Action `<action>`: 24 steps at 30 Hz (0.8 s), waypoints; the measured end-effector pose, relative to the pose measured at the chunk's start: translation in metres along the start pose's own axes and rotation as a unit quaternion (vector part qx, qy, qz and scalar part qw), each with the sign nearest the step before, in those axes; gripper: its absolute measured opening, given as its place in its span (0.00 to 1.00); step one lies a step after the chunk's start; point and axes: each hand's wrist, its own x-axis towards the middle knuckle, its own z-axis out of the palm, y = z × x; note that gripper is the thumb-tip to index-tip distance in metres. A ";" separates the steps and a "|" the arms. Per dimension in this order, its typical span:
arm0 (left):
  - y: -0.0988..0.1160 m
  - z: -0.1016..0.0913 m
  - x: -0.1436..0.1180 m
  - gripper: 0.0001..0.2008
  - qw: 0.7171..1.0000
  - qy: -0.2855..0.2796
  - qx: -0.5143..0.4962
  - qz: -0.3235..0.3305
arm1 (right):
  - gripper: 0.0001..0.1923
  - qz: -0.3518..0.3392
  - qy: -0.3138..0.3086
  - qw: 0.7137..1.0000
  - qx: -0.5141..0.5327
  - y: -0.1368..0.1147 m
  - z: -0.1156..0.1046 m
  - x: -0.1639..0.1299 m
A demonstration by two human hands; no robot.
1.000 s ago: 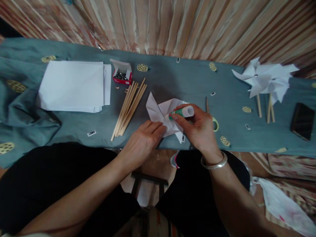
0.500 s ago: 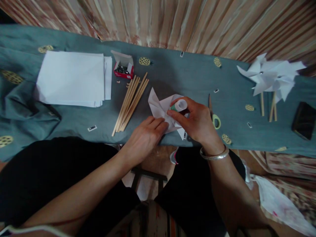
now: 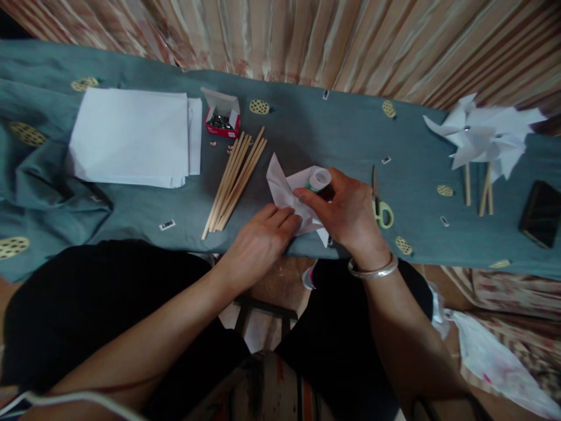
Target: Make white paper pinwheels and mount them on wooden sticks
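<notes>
A partly folded white paper pinwheel [image 3: 277, 180] lies near the table's front edge. My left hand [image 3: 265, 237] presses its fingers together on the lower left of the paper, holding it. In my right hand [image 3: 348, 210] is a glue stick [image 3: 321, 179] with a white base and a green band, gripped between thumb and fingers. It is tilted over the middle of the pinwheel, and its lower end is hidden by my fingers. Green-handled scissors [image 3: 383, 211] lie just right of my right hand.
Left of the pinwheel lie several wooden sticks [image 3: 234, 181], an open red box of metal fasteners [image 3: 222, 120] and a stack of white paper [image 3: 129, 137]. Finished pinwheels on sticks [image 3: 486, 134] and a dark phone-like object [image 3: 540, 213] are at the right. A curtain [image 3: 298, 41] hangs behind.
My right hand with the glue stick has shifted slightly left and down over the paper. My left hand keeps its hold. The whole view has moved a little.
</notes>
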 end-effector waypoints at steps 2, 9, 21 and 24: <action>0.000 0.000 0.000 0.10 1.000 -0.001 -0.001 0.001 | 0.11 -0.015 -0.015 1.000 -0.002 0.001 -0.002 0.000; 0.000 -0.001 0.000 0.10 1.000 -0.004 -0.003 0.003 | 0.10 -0.069 -0.076 0.995 0.019 0.005 -0.009 -0.001; 0.000 -0.001 0.000 0.10 1.000 0.004 -0.001 0.004 | 0.09 -0.043 -0.066 0.997 -0.013 -0.002 -0.006 0.003; 0.001 -0.001 0.000 0.10 1.000 -0.001 -0.005 0.004 | 0.11 -0.029 -0.035 0.999 -0.029 -0.004 -0.003 0.002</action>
